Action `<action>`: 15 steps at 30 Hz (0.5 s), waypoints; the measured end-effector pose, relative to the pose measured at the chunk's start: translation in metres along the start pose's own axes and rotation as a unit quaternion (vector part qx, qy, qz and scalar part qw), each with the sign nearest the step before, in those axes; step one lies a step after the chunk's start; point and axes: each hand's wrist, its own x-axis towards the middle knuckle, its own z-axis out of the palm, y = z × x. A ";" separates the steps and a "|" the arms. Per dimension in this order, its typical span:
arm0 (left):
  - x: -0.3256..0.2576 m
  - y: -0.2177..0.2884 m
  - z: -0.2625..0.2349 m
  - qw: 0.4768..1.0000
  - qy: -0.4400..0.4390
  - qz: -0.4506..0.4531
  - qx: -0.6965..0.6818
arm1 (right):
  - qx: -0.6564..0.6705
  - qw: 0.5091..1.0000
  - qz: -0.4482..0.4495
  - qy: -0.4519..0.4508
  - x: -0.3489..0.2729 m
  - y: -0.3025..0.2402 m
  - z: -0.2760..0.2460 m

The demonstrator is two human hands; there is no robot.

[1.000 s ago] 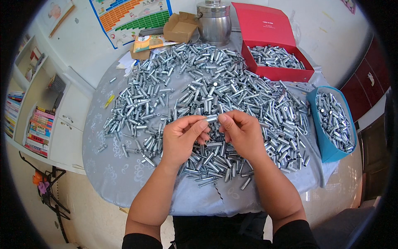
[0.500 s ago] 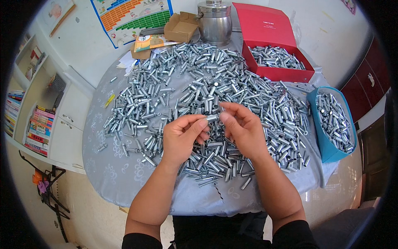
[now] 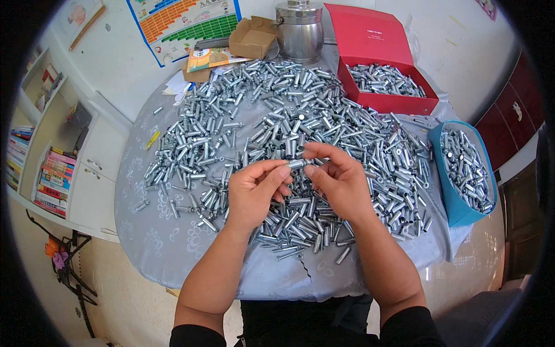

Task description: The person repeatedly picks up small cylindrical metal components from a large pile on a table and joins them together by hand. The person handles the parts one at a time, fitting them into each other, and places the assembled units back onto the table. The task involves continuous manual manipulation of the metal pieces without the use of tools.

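Note:
Over the middle of a large heap of silvery expansion bolts (image 3: pixel 341 130), both my hands meet at one bolt (image 3: pixel 296 164) lying nearly level. My left hand (image 3: pixel 253 191) pinches its left end between thumb and curled fingers. At the other end, my right hand (image 3: pixel 338 182) has its thumb against the tip, with the forefinger arched above it. The fingertips partly cover that tip, so small parts there cannot be made out. Loose metal sleeves and bolts lie beneath and around both hands.
A red lidded box (image 3: pixel 399 104) full of bolts stands at the back right. Nearer on the right, a teal bin (image 3: pixel 462 215) holds more. A steel canister (image 3: pixel 299 34), a cardboard box (image 3: pixel 252 39) and booklets line the back. A yellow object (image 3: pixel 152 140) lies left.
My right thumb and forefinger have shifted slightly left and the thumb down, closer around the bolt's tip. My left hand has barely moved.

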 end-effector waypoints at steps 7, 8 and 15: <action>0.001 -0.001 0.000 1.000 0.002 -0.003 -0.008 | -0.035 0.999 0.008 -0.023 0.001 0.002 -0.005; 0.001 -0.001 0.000 1.000 0.000 -0.002 -0.008 | -0.023 1.000 0.011 -0.018 0.000 0.001 -0.003; 0.000 -0.001 -0.001 1.000 -0.004 0.000 -0.010 | -0.038 0.999 0.015 -0.012 0.001 0.005 -0.002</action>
